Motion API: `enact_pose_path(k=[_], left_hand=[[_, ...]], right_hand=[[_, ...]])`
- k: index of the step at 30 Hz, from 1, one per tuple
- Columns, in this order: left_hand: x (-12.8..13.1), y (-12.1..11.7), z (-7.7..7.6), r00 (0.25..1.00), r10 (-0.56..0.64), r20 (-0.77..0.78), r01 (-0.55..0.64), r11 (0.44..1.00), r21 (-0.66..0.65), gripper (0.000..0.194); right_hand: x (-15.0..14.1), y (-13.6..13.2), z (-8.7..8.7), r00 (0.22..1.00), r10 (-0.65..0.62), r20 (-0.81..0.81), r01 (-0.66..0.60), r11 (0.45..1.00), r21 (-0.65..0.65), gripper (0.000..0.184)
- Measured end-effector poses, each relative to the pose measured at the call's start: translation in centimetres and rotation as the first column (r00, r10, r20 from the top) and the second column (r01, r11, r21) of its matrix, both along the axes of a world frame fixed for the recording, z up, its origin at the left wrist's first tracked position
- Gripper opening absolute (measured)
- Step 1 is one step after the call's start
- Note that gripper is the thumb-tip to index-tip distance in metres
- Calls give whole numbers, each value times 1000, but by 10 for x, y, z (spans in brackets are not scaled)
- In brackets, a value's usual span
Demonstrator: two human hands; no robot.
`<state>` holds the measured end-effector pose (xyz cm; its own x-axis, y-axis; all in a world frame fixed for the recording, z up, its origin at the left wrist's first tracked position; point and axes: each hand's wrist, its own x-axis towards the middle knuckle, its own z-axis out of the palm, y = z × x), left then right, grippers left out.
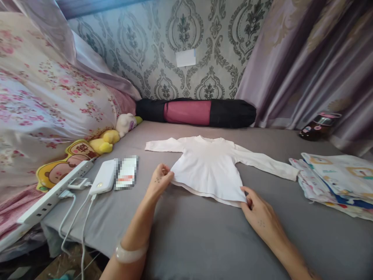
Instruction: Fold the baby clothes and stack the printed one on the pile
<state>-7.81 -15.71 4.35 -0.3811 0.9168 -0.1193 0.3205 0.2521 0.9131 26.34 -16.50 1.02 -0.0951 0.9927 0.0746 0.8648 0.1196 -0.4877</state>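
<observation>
Both hands pinch shirt hem, collar pointing away.

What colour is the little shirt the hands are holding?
The shirt is plain white, lying flat on the grey sheet, in the head view.

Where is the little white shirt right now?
In the head view the white shirt lies spread flat in the middle of the grey bed, with the left hand and right hand pinching its bottom corners.
</observation>
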Motion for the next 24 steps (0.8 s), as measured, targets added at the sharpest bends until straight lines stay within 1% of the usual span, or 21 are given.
enact_pose_path(k=[1, 3, 4, 6, 9, 12, 14, 19, 24], left_hand=[[-4, -3, 3, 1000, -26, -3, 25, 999, -20, 29], [-10, -9, 8, 992, -118, -36, 115, 991, -74, 43], [-12, -10, 10, 984, -167, -64, 160, 981, -107, 47], [-14, -12, 9, 963, -241, -125, 219, 962, -163, 45], [-16, -11, 3, 937, -295, -187, 254, 943, -217, 37], [-19, -10, -2, 934, -293, -204, 246, 943, -226, 36], [-21, -10, -3, 937, -282, -206, 236, 946, -223, 36], [-22, -11, 2, 946, -276, -173, 228, 940, -252, 40], [-19, -10, 6, 944, -291, -156, 239, 927, -289, 35]], right_hand=[[1, 0, 1, 1000, -9, -1, 9, 1000, 4, 45], [3, -1, 2, 1000, -4, 3, 4, 1000, 12, 46], [3, -1, 3, 1000, 7, 8, -7, 1000, 14, 46], [4, -3, 5, 999, 45, 23, -46, 999, 13, 44], [5, -5, 9, 992, 109, 57, -109, 994, -14, 40], [5, -7, 14, 984, 163, 73, -159, 986, -46, 39], [6, -8, 18, 979, 195, 59, -193, 980, -36, 39], [8, -10, 23, 958, 282, 51, -282, 959, -11, 39], [10, -11, 23, 954, 292, 73, -291, 957, -25, 39]])
